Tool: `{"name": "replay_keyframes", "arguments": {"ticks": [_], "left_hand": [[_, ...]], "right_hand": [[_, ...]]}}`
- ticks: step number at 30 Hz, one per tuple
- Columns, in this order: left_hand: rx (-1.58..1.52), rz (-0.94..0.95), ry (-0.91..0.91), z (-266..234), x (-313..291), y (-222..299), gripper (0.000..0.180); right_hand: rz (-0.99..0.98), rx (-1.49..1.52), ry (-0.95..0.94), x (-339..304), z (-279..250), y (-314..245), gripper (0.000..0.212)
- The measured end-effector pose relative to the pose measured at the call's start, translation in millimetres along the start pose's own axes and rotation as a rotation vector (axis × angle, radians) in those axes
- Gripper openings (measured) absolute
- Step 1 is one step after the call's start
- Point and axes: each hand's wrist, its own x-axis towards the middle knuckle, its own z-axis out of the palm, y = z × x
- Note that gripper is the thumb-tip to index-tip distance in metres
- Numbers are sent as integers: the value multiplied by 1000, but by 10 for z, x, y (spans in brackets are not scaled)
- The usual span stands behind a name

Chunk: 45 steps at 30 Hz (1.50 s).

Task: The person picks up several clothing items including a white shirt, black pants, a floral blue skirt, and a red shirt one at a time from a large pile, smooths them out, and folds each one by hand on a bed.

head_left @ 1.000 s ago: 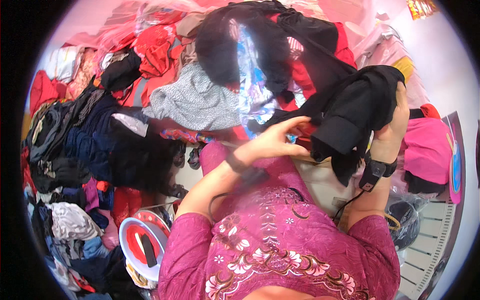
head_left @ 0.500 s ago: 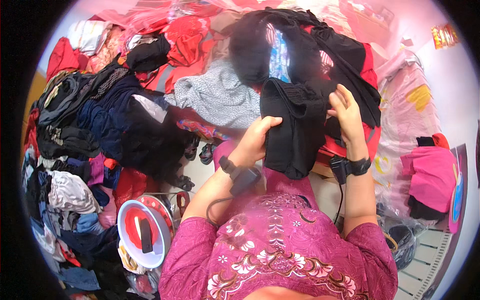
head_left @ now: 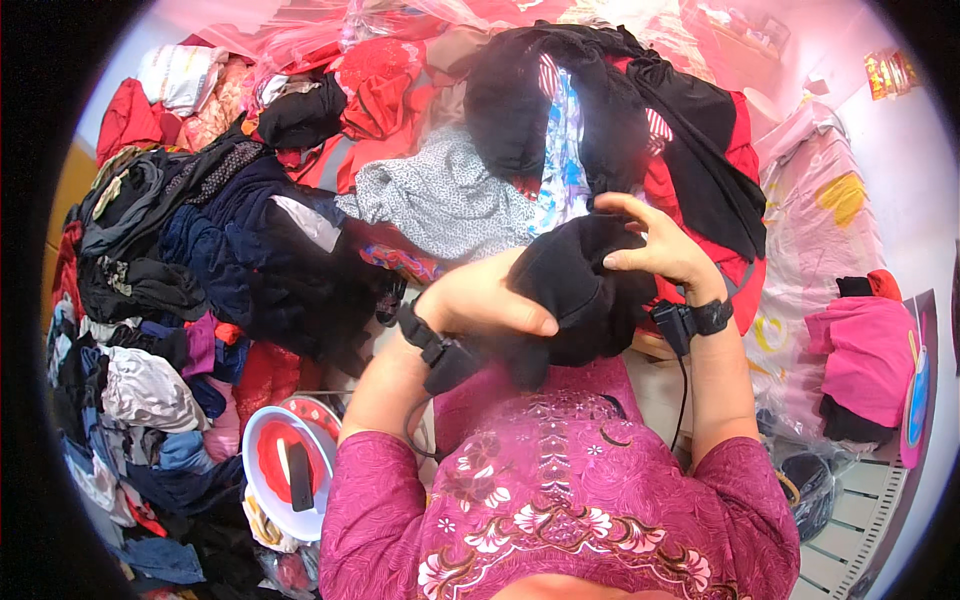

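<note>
1. Black garment [head_left: 580, 290], bunched into a thick wad, sits between both hands at chest height, just above the magenta embroidered top [head_left: 560, 490] the person wears.
2. Left hand [head_left: 480, 300] clamps the wad's left side, fingers curled shut over the cloth, thumb stretched along the lower edge.
3. Right hand [head_left: 660, 250] presses on the wad's upper right, thumb and fingertips pinching a fold, index finger lifted and pointing left.
4. Each wrist wears a black band with a small box; a thin black cable hangs from the right wrist band [head_left: 690, 320] down along the forearm.
5. Just behind the wad lies a grey speckled cloth [head_left: 440, 200], spread flat and touching a blue-and-white patterned piece [head_left: 565, 150].
6. Over that piece drapes a sheer black fabric [head_left: 520, 100], with a red garment [head_left: 690, 200] tucked under its right side.
7. Left of the hands, a dark navy heap [head_left: 230, 250] is piled among many mixed clothes.
8. Lower left, a white round dish [head_left: 262, 440] with a red inner part holds a small black bar-shaped object [head_left: 299, 477].
9. Far right, a bright pink folded cloth [head_left: 860, 350] rests on something black, well apart from the hands.
</note>
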Motion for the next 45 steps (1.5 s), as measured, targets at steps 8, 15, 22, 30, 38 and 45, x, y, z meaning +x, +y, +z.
{"name": "replay_keyframes", "arguments": {"ticks": [8,15,22,30,38,45], "left_hand": [[479,-51,92,0,-160,1119,49],[660,320,-20,136,-70,1793,43],[765,173,486,11,-401,2343,50],[1403,91,630,-614,-609,2928,36],[1520,339,1043,-103,-529,3053,26],[986,172,383,-398,-835,2521,52]], "right_hand": [[95,399,-13,22,-315,-434,40],[-143,243,-58,90,-280,-1093,45],[-501,58,409,175,-1527,-1484,25],[-517,115,530,-181,-1677,-2602,18],[-560,-45,718,-99,-1833,-2868,21],[-339,178,453,228,-1925,-2240,23]]}}
